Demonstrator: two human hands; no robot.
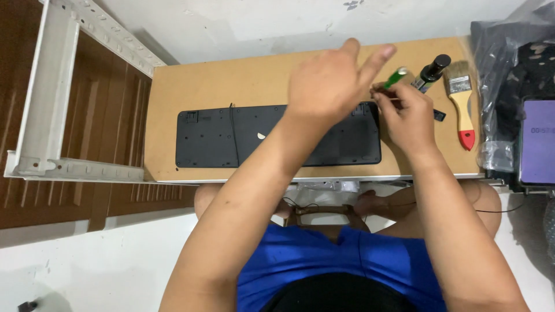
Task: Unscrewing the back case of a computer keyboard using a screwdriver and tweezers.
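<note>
A black keyboard [231,137] lies face down on the wooden board [191,86], its cable running over the back. My left hand [332,81] hovers above the keyboard's right end, fingers spread and raised, holding nothing that I can see. My right hand [407,115] sits just to its right, closed around a green-handled screwdriver [396,76] whose handle sticks up from the fist. The tool's tip is hidden behind my hands.
A small dark bottle [432,70] and a wooden paintbrush with a red handle end [461,101] lie at the board's right. Black plastic bags [509,69] and a purple-screened device [537,141] sit further right. A white metal frame [52,92] stands at left.
</note>
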